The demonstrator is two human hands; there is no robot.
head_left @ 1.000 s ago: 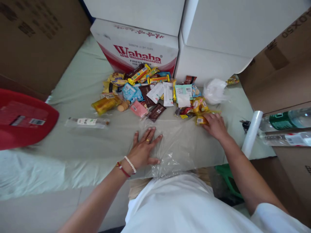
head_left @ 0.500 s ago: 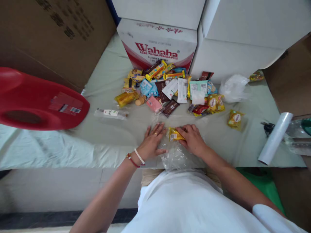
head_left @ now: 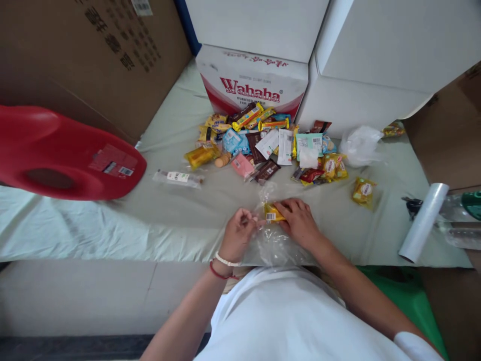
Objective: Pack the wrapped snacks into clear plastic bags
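Observation:
A small yellow snack packet with a barcode lies on a sheet of clear plastic film near the table's front edge. My right hand is closed over the packet's right end and presses it onto the film. On the other side, my left hand has its fingers curled in a pinch at the left edge of the film, close to the packet. Just beyond my hands lie a pink packet and a dark brown packet, part of a heap of wrapped snacks.
A Wahaha carton stands behind the heap. To the left are a red plastic stool and a long clear packet. On the right lie a yellow packet, a crumpled white bag and a film roll.
My left hand, earlier flat with fingers spread on the film, has curled into a pinch at the film's edge. My right hand stays on the yellow packet. The camera view has shifted slightly.

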